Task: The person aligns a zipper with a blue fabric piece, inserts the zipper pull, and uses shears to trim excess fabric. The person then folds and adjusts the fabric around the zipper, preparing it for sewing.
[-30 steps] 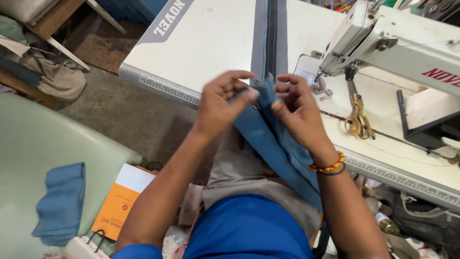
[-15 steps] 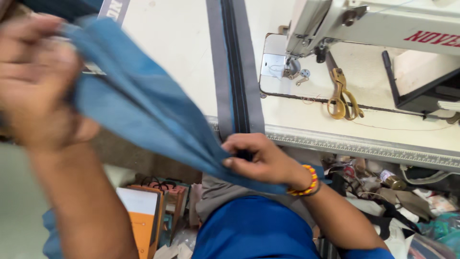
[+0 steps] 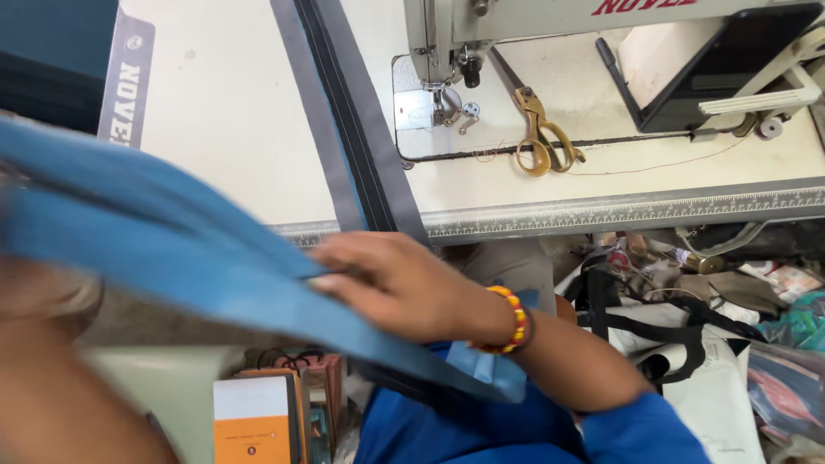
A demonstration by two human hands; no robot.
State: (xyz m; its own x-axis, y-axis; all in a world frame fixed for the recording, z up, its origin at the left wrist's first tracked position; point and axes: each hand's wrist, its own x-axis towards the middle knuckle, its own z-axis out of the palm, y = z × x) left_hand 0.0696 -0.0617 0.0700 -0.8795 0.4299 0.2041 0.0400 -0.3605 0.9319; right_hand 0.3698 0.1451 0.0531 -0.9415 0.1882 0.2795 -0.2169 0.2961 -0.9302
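Blue woven fabric strip (image 3: 198, 275) | right hand (image 3: 404, 288) pinching it flat | left hand (image 3: 43, 292) blurred, grip unclear

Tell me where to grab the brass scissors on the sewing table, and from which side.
Grip the scissors at the finger loops, coming from the table's near edge. They lie flat with the loops toward that edge and the blades pointing up toward the sewing machine, whose head crowds the blade end.
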